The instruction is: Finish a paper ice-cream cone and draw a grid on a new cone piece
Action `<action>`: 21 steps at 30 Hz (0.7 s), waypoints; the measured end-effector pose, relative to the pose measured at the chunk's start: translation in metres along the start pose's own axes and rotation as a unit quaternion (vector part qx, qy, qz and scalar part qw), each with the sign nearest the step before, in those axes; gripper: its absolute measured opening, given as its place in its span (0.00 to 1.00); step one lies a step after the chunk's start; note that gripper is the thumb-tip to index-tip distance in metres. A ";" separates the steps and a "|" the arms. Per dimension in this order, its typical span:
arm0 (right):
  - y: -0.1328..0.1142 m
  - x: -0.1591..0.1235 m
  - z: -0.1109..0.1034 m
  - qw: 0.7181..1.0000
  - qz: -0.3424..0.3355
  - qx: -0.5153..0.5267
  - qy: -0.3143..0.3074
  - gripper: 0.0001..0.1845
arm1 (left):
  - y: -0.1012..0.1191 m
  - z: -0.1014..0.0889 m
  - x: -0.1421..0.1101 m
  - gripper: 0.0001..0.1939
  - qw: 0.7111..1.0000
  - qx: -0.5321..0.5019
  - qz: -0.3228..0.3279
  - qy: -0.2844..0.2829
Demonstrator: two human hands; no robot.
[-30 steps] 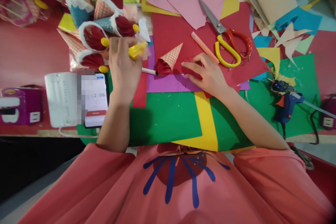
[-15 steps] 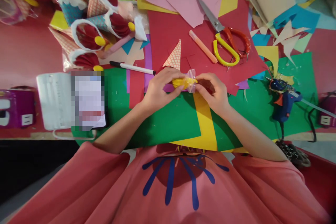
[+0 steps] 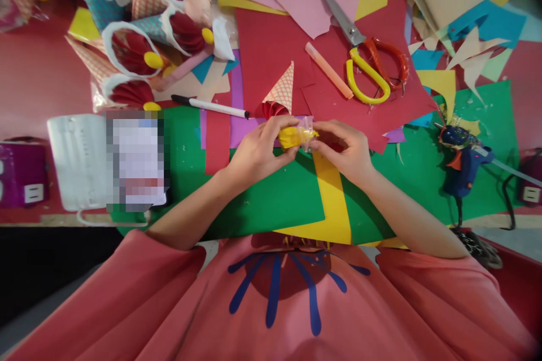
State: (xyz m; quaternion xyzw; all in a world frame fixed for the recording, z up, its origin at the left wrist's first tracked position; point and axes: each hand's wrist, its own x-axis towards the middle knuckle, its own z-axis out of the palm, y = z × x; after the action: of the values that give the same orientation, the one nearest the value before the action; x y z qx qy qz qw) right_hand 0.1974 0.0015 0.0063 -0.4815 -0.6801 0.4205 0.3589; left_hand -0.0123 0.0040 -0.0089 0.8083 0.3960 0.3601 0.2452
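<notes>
My left hand (image 3: 262,149) is closed around a small clear plastic bag (image 3: 307,131) that has something yellow (image 3: 289,137) in it. At the bag's clear end, the fingertips of my right hand (image 3: 347,149) pinch the plastic. Just beyond my left fingers lies a small checked paper cone (image 3: 282,87) with dark red folds at its mouth. A white marker pen (image 3: 218,107) with a black cap rests to the left of the cone. Farther right is a peach-coloured stick (image 3: 328,70).
Large scissors (image 3: 353,34) with yellow and red handles lie open on red paper (image 3: 271,39). Several finished cones (image 3: 131,48) crowd the upper left. A phone (image 3: 141,161) sits by a white power strip (image 3: 76,161). At the right is a blue glue gun (image 3: 466,166), near paper scraps (image 3: 474,59).
My left hand has come from the cones at the left to the middle, carrying the yellow bag. My right hand has left the red paper and taken the bag's clear end.
</notes>
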 end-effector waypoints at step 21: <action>0.007 0.001 0.006 0.997 -0.051 0.036 -0.041 0.20 | 0.005 0.002 0.008 0.04 0.993 -0.089 0.026 0.075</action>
State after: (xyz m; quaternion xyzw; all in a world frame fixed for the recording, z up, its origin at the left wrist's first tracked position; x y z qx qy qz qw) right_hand 0.1943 0.0028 -0.0027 -0.4156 -0.7021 0.4452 0.3691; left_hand -0.0053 0.0077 -0.0033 0.7640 0.3584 0.4597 0.2768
